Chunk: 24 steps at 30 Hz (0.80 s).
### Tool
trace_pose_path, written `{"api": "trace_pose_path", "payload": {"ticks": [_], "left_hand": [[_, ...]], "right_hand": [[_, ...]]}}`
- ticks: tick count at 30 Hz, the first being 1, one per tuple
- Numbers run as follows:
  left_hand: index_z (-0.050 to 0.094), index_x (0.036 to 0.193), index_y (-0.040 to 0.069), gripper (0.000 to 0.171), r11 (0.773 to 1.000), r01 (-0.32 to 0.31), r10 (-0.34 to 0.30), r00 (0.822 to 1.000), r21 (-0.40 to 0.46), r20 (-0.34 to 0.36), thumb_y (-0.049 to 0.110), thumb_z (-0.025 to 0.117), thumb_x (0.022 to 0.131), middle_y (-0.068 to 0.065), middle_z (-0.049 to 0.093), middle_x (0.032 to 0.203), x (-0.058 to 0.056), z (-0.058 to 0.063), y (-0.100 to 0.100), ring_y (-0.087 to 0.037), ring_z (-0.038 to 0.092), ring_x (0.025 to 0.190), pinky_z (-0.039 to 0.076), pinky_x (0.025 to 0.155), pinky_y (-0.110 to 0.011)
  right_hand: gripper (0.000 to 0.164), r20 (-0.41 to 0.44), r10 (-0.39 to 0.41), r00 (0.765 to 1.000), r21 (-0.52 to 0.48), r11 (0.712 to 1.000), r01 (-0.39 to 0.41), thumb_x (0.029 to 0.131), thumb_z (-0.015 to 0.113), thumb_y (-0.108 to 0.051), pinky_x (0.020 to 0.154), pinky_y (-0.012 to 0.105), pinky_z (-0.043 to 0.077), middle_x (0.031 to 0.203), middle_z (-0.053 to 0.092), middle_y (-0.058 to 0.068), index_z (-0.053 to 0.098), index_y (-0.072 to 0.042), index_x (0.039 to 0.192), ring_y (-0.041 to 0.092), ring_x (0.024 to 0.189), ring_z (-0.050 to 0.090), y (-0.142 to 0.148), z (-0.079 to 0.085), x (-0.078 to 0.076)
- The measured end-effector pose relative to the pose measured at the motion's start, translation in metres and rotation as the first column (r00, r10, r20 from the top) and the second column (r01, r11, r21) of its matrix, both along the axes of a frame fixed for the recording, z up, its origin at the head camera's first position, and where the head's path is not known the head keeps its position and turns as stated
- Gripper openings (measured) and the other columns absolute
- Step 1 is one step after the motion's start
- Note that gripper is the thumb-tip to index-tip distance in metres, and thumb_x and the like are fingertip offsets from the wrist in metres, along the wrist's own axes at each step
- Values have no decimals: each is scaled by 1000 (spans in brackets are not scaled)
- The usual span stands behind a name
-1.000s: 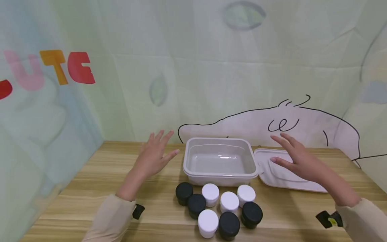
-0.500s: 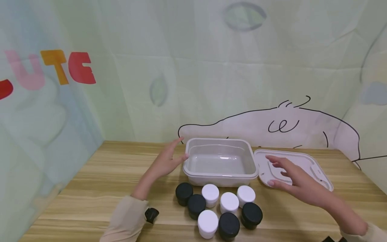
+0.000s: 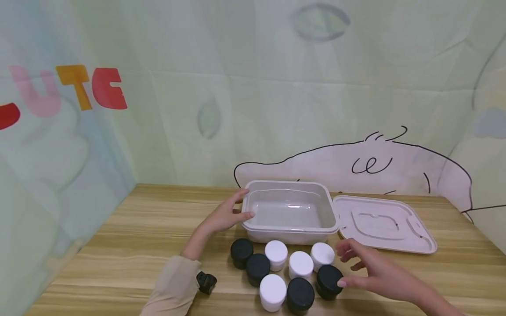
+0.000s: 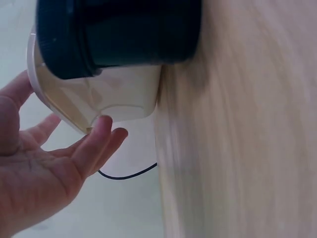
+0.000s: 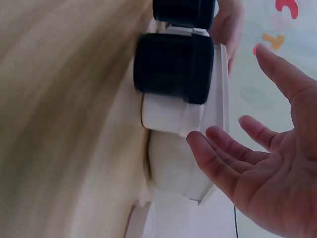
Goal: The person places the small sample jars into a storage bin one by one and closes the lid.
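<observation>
A light grey plastic box (image 3: pixel 292 236) stands without its lid at the back of the table. My left hand (image 3: pixel 224 215) holds its left end, the thumb over the rim and other fingers about the back left corner (image 4: pixel 89 144). My right hand (image 3: pixel 379 270) hovers beside the front right black jar (image 3: pixel 329 281), fingers loosely bent, holding nothing. Its thumb tip overlaps the jar's edge in the head view; in the right wrist view the hand (image 5: pixel 267 168) looks apart from the black jar (image 5: pixel 171 67). A white jar (image 3: pixel 323 255) stands just behind that black one.
More small black jars, such as one (image 3: pixel 300 295) in front, and white jars, such as one (image 3: pixel 272 291) beside it, stand clustered before the box. The box's lid (image 3: pixel 421 245) lies flat at the right. A printed cloth (image 3: pixel 178 109) hangs behind the wooden table (image 3: pixel 118 263).
My left hand has moved right and down onto the box's left end. The right hand has come down from above the lid to beside the front right jars. Box, lid and jars have stayed put.
</observation>
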State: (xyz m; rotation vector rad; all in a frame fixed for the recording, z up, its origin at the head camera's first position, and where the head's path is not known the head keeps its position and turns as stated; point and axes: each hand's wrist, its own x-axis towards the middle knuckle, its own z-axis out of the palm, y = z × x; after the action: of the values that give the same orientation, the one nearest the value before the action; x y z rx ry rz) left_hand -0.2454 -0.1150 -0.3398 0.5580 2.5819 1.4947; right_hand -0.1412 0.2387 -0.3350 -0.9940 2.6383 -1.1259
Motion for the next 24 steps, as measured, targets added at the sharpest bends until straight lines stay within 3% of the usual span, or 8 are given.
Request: {"api": "trace_pose_path", "payload": {"ticks": [7, 12, 19, 24], "left_hand": [[31, 140, 4, 63, 998, 44, -47, 997, 45, 59, 19, 62, 86, -29, 35, 135, -1, -1, -1, -45, 47, 113, 47, 85, -46], [29, 139, 0, 64, 993, 63, -75, 989, 99, 125, 16, 61, 86, -32, 35, 132, -2, -2, 1, -44, 47, 113, 49, 82, -42], [30, 139, 0, 65, 992, 38, -57, 986, 123, 157, 15, 63, 85, -32, 35, 132, -3, -3, 4, -41, 48, 112, 49, 81, -44], [31, 139, 0, 64, 992, 17, -38, 985, 127, 166, 13, 63, 84, -32, 36, 132, -3, -3, 3, -40, 49, 112, 50, 79, -42]], "right_hand": [[51, -50, 66, 997, -23, 998, -67, 73, 76, -24, 70, 26, 50, 105, 56, 6, 49, -4, 112, 8, 94, 54, -6, -9, 1], [50, -50, 57, 997, -5, 998, -57, 73, 76, -29, 70, 27, 50, 102, 57, 1, 50, -7, 109, 5, 92, 53, -10, -13, 5], [45, -91, 29, 995, 29, 999, -26, 73, 76, -31, 70, 26, 50, 96, 59, -5, 54, -9, 105, 3, 86, 54, -12, -19, 3], [40, -118, 50, 992, 34, 998, -46, 73, 76, -29, 69, 26, 51, 94, 60, -5, 57, -9, 102, 2, 84, 55, -12, -20, 2]]}}
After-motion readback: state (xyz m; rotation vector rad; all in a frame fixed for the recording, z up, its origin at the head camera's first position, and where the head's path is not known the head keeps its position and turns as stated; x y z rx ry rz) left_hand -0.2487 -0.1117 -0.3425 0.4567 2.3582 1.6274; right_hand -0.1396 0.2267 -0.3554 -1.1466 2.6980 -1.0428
